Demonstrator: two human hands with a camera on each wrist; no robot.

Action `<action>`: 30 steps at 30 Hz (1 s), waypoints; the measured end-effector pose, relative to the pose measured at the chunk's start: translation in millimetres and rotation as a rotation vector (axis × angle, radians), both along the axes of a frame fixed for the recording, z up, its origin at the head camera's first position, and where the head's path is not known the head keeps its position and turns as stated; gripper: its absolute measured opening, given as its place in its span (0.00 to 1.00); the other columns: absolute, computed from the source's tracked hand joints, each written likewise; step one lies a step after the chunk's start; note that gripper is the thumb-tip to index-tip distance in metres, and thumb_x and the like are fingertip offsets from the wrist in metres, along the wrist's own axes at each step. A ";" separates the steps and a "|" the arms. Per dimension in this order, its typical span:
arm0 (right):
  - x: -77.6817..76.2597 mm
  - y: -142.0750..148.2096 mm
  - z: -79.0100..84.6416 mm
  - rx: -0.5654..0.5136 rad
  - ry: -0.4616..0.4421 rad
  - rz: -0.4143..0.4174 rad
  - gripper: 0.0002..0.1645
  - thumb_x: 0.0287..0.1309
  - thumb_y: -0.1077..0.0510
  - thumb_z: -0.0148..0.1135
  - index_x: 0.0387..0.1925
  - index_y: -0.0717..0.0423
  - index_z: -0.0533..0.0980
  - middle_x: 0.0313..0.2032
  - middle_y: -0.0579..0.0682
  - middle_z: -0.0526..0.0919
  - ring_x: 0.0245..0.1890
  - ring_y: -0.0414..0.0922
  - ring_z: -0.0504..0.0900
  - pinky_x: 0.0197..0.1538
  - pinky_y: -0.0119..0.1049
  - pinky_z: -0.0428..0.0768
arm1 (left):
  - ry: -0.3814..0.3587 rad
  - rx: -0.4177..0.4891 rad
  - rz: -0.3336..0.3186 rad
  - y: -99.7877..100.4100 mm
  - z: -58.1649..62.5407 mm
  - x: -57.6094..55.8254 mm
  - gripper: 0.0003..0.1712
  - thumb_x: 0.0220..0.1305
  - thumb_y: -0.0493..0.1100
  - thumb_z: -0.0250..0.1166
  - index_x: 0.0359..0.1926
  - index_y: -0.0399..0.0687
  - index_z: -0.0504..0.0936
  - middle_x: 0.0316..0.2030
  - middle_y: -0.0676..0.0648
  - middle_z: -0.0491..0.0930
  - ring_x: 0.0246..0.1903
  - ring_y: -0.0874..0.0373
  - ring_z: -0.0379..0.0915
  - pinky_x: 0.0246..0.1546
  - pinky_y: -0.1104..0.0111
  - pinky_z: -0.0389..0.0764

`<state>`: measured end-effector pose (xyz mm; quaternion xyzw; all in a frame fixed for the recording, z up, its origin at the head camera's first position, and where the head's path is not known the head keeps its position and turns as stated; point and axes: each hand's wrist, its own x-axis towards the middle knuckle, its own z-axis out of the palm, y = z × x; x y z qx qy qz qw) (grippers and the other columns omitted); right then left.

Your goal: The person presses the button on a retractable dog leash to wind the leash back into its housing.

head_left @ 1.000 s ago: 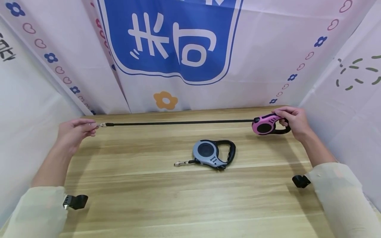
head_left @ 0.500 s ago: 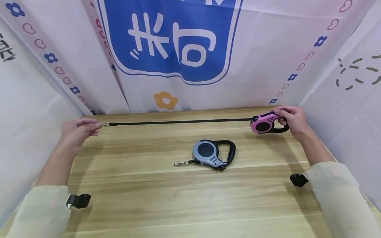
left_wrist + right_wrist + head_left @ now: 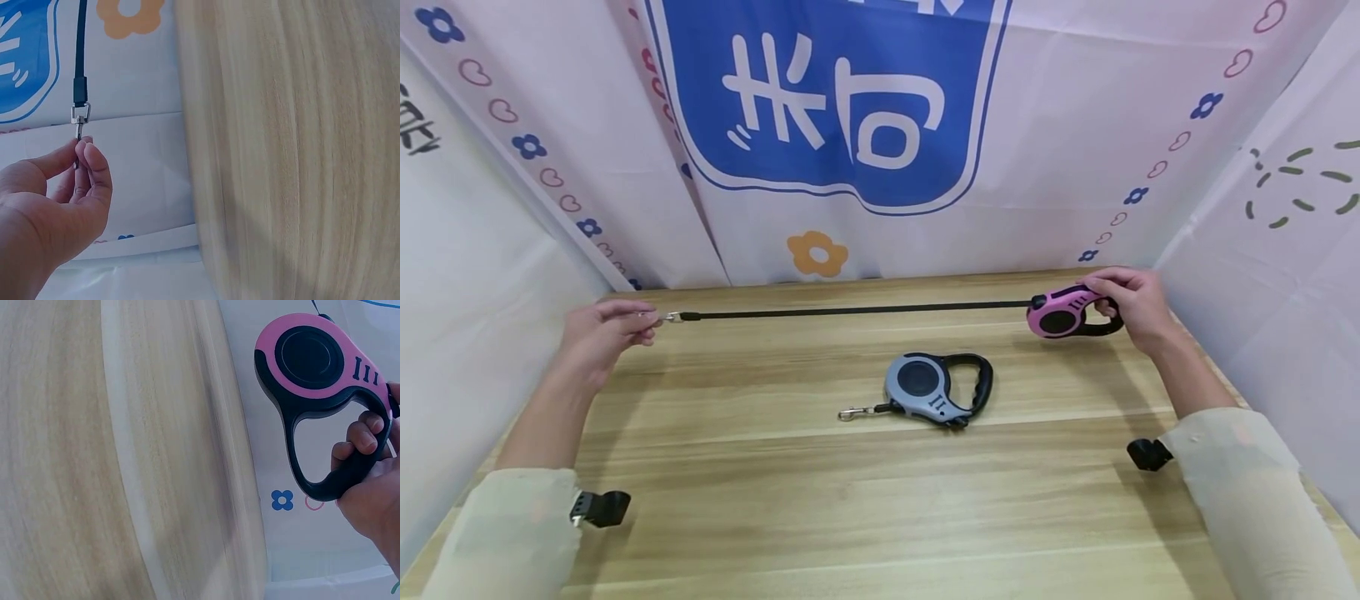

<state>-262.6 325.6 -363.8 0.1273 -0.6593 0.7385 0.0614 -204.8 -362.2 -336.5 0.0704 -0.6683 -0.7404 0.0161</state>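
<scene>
My right hand (image 3: 1131,304) grips the black handle of a pink retractable dog leash (image 3: 1056,321), its fingers curled through the loop as the right wrist view shows. A black strap (image 3: 857,311) runs out of the casing, straight and taut, across to the left. At its far end my left hand (image 3: 606,333) pinches the metal snap hook (image 3: 79,115) between thumb and fingertips. Between the hands and nearer the front lies a grey-blue retractable dog leash (image 3: 919,379) with a black handle. Its own metal hook (image 3: 853,413) points left on the table.
The wooden table (image 3: 880,517) lies under both arms. A white printed cloth (image 3: 1045,167) hangs at the back, with white side walls (image 3: 1247,275) to the left and right. A small black camera sits on each sleeve.
Both hands have shifted slightly inward, the left one to the right and the right one to the left. The stretched strap has become a little shorter. The grey-blue leash has not moved.
</scene>
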 end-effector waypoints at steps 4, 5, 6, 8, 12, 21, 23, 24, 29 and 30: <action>-0.5 -1.6 -1.2 0.003 0.003 -0.001 0.17 0.69 0.73 0.59 0.30 0.58 0.89 0.20 0.46 0.83 0.16 0.37 0.70 0.19 0.26 0.67 | -0.003 -0.005 -0.006 2.3 0.2 -0.9 0.18 0.68 0.23 0.63 0.31 0.48 0.89 0.29 0.50 0.87 0.26 0.63 0.83 0.31 0.74 0.85; -0.6 -1.8 -1.5 0.007 0.003 -0.002 0.17 0.69 0.73 0.59 0.30 0.58 0.88 0.20 0.46 0.83 0.16 0.37 0.70 0.19 0.26 0.67 | -0.007 -0.007 -0.007 2.9 0.2 -1.1 0.18 0.68 0.23 0.63 0.31 0.48 0.89 0.29 0.50 0.87 0.26 0.63 0.83 0.31 0.74 0.85; -0.7 -2.1 -1.8 0.013 0.002 -0.004 0.16 0.69 0.73 0.59 0.30 0.58 0.88 0.20 0.46 0.83 0.16 0.37 0.70 0.19 0.26 0.67 | -0.010 -0.006 -0.008 3.7 0.3 -1.2 0.18 0.69 0.23 0.63 0.31 0.48 0.89 0.29 0.50 0.87 0.26 0.63 0.83 0.32 0.74 0.86; -1.3 -3.0 -2.3 0.019 -0.002 0.000 0.16 0.69 0.72 0.59 0.31 0.58 0.88 0.20 0.46 0.83 0.16 0.37 0.70 0.19 0.26 0.67 | -0.020 -0.007 -0.009 5.3 0.5 -1.4 0.19 0.69 0.23 0.62 0.31 0.48 0.89 0.29 0.51 0.87 0.26 0.63 0.83 0.32 0.74 0.86; -2.6 -5.3 -2.4 0.034 -0.007 0.006 0.16 0.70 0.72 0.59 0.31 0.57 0.89 0.21 0.45 0.83 0.17 0.36 0.70 0.20 0.26 0.67 | -0.018 -0.013 -0.014 9.2 1.1 -1.6 0.19 0.69 0.23 0.62 0.30 0.48 0.89 0.29 0.51 0.87 0.26 0.63 0.83 0.32 0.74 0.86; -3.6 -8.8 -0.7 0.041 0.015 -0.001 0.17 0.69 0.72 0.59 0.30 0.57 0.88 0.19 0.45 0.81 0.16 0.36 0.69 0.20 0.26 0.67 | -0.018 -0.074 -0.020 18.3 3.8 -3.4 0.16 0.69 0.26 0.64 0.31 0.49 0.89 0.30 0.52 0.87 0.28 0.64 0.83 0.34 0.75 0.86; -3.4 -9.2 -0.3 0.048 0.012 -0.005 0.16 0.69 0.72 0.60 0.30 0.56 0.89 0.20 0.45 0.81 0.16 0.36 0.69 0.20 0.26 0.67 | -0.021 -0.078 -0.021 19.2 3.2 -4.4 0.17 0.69 0.25 0.64 0.31 0.49 0.89 0.30 0.52 0.87 0.28 0.64 0.82 0.34 0.75 0.86; -3.3 -9.4 -0.1 0.052 0.010 -0.007 0.16 0.69 0.72 0.60 0.30 0.56 0.89 0.20 0.45 0.81 0.17 0.36 0.69 0.20 0.26 0.67 | -0.023 -0.079 -0.021 19.6 2.8 -4.8 0.17 0.69 0.25 0.64 0.31 0.49 0.89 0.30 0.52 0.87 0.28 0.64 0.82 0.34 0.75 0.86; -2.3 -10.5 1.6 0.052 0.006 -0.008 0.16 0.69 0.71 0.60 0.30 0.55 0.88 0.20 0.45 0.81 0.17 0.36 0.69 0.20 0.26 0.66 | -0.027 -0.084 -0.018 21.2 1.8 -5.9 0.17 0.69 0.26 0.64 0.31 0.50 0.89 0.30 0.52 0.87 0.28 0.64 0.82 0.34 0.75 0.85; -2.3 -10.5 1.8 0.051 0.007 -0.008 0.16 0.69 0.71 0.60 0.30 0.55 0.88 0.20 0.45 0.81 0.17 0.36 0.69 0.20 0.26 0.66 | -0.026 -0.082 -0.019 21.6 2.0 -5.9 0.17 0.69 0.26 0.64 0.31 0.50 0.90 0.30 0.52 0.87 0.28 0.64 0.82 0.33 0.75 0.85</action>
